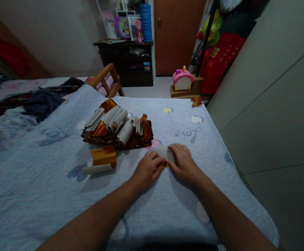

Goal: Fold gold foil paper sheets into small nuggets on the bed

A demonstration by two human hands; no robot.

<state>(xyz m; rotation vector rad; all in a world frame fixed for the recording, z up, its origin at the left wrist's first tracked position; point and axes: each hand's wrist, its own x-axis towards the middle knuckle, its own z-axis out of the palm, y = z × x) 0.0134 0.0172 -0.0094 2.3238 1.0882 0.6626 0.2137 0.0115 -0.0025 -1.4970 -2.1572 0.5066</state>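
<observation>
A small curled sheet (162, 150), whitish on the outside with a bit of amber-gold showing below, lies between my hands on the bed. My left hand (148, 169) pinches its near left edge, the thumb and fingers drawn together. On the other side, my right hand (183, 163) has its fingers bent over the right end, with the thumb close to the left fingertips. My fingers hide much of the sheet. To the left rests a half-curled sheet (103, 156), glossy amber with a white back. Beyond it sits a loose pile of similar sheets (125, 130), many of them curled or folded.
A pale blue quilt (167, 216) with printed hearts and lettering covers the bed. Crumpled gold scraps (196, 101) lie at its far right corner. Clothes (43, 103) are heaped at left. Past the far edge stand a wooden chair (108, 80) and a pink toy case (183, 80); a cabinet (277, 115) flanks the right.
</observation>
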